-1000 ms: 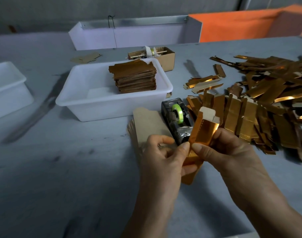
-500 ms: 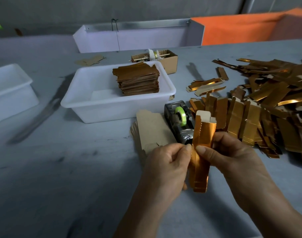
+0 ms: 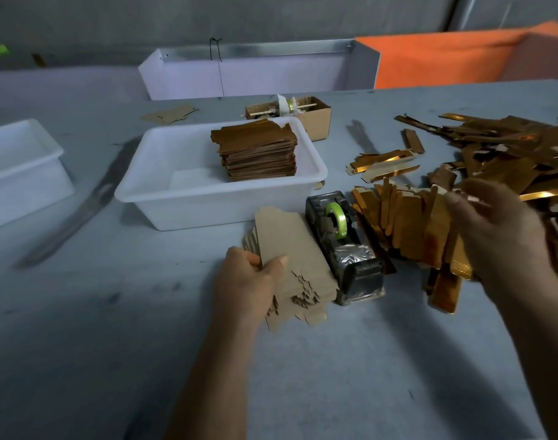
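Now our left hand [image 3: 249, 281] grips the stack of brown cards [image 3: 290, 249] at its left edge, with the thumb pressed on the top card and the fingers curled under the side. The stack lies flat on the grey table [image 3: 112, 344], a little fanned, and its near end is ragged with notched tabs. Its right edge runs just beside the tape dispenser [image 3: 344, 246], so there is hardly any gap on that side. Its far end stops short of the near wall of the white tub [image 3: 163, 198]. To the left and toward us the table gives broad room.

Our right hand [image 3: 499, 230] hovers, blurred, above the row of gold boxes [image 3: 407, 223] that leans against the dispenser's other side. Its fingers look loosely spread, and we make out nothing held in them. Beyond it the loose gold heap [image 3: 509, 147] crowds the right of the table out to the frame edge. One gold piece [image 3: 442, 287] lies flat below the wrist.
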The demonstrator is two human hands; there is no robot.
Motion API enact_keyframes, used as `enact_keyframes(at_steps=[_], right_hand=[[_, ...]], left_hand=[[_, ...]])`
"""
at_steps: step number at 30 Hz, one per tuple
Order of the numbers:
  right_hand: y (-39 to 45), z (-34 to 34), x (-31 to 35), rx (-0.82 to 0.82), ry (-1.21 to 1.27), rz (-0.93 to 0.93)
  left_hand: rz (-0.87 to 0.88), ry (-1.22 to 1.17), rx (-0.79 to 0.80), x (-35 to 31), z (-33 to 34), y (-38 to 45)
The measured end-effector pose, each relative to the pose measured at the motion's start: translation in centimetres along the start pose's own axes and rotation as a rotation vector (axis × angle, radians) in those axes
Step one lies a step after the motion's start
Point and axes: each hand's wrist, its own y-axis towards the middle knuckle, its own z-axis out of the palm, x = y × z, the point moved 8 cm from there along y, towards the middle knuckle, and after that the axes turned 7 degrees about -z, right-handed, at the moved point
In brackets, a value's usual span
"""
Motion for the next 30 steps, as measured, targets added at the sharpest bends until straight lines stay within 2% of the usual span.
enact_keyframes(at_steps=[3, 8, 12, 15, 17, 21, 24, 30], right_hand=[[-2.7, 1.8, 0.0, 0.079, 0.046, -0.049], [-4.5, 1.5, 1.6, 0.073, 0.084, -0.137], [-4.7, 0.2, 2.1, 0.045, 0.077, -0.174], [-5.5, 0.1, 2.4, 0.056, 0.079, -0.185], [-6.4, 0.5, 2.6, 0.082, 0.074, -0.185], [-8.3, 2.3, 3.2, 0.162, 0.159, -0.122], [-9.1, 3.9, 4.3, 0.243, 0.292, -0.058], [-8.9, 4.3, 5.6, 0.271, 0.311, -0.03]], left_hand=[[-0.106, -0.189, 0.079, 1.3, 0.1, 1.1], [-0.113, -0.278, 0.063, 2.1, -0.7, 2.0], [0.101, -0.047, -0.187, 0.5, -2.9, 0.8], [0.206, -0.079, -0.273, -0.7, -4.1, -0.8], [0.16, -0.241, -0.221, -0.3, -4.4, -1.1], [0.029, -0.544, -0.018, 0.6, -3.5, -1.8], [0.04, -0.619, 0.121, 0.1, -2.6, -3.1], [0.033, -0.754, 0.339, -0.9, -0.8, -5.7]])
